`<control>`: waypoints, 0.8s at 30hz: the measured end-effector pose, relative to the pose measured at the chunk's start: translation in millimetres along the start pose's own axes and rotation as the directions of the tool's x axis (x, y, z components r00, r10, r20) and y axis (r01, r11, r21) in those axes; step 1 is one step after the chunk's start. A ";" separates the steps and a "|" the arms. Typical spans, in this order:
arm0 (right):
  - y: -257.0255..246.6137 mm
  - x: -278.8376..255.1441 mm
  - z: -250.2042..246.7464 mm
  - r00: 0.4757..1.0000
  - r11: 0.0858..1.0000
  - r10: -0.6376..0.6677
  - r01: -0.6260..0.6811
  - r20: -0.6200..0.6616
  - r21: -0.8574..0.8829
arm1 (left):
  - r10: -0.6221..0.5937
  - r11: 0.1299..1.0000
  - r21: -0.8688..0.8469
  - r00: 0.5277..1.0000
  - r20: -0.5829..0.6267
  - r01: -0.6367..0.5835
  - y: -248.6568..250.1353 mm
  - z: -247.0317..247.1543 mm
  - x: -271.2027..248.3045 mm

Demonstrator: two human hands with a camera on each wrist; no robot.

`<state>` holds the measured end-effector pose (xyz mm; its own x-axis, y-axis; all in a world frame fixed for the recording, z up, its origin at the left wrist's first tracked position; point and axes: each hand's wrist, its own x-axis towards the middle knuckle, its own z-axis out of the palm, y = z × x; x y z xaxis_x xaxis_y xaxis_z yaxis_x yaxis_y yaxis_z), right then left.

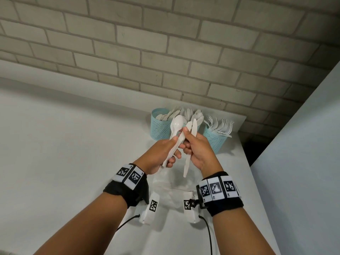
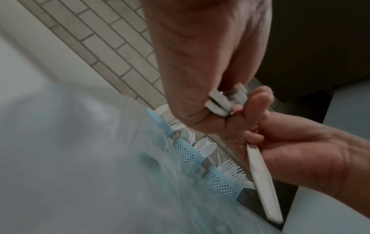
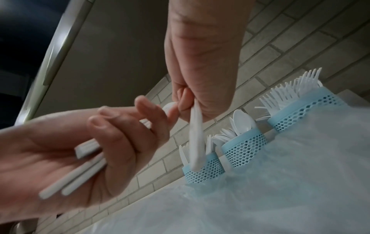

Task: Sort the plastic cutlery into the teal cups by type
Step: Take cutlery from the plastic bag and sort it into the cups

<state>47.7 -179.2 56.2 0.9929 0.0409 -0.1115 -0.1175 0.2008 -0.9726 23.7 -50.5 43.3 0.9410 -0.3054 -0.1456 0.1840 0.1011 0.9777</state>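
Head view, left hand: the left hand is curled around a bundle of white plastic cutlery, a spoon bowl sticking up above the fingers.
Head view, right hand: the right hand pinches a single white knife that runs from above the fingers down past the palm; the two hands touch at the fingertips.
Head view, cups: three teal mesh cups stand in a row at the far right corner of the white desk, against the brick wall. The left cup holds flat handles, the middle one is mostly hidden behind the hands, the right cup holds forks.
Head view, near edge: a clear plastic bag lies below the hands.
Left wrist view: the left hand clasps grey-white handle ends; the knife hangs down from the right hand.
Right wrist view: the right hand grips the knife between thumb and fingers; the left hand wraps several handles. Whether the knife's lower end is inside the cup behind it cannot be told.
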 end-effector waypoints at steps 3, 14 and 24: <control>-1.0 1.2 1.8 0.998 1.000 -0.021 0.020 -0.053 -0.015 | 0.006 1.000 0.019 0.999 -0.046 -0.005 -3.3 0.0 1.5; -10.8 28.2 13.2 0.998 0.992 -0.020 0.012 -0.065 -0.125 | 0.059 0.998 -0.011 0.984 -0.167 -0.062 -3.8 -11.9 9.2; -47.6 87.7 29.3 0.982 0.983 0.057 -0.024 -0.182 0.179 | 0.016 0.963 -0.245 0.938 -0.347 -0.108 0.8 -29.0 22.9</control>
<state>139.9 -156.6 98.7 0.9712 -0.1263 -0.2018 -0.1422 0.3722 -0.9172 53.7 -30.0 36.3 0.9839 0.0440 -0.1729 0.1456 0.3627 0.9205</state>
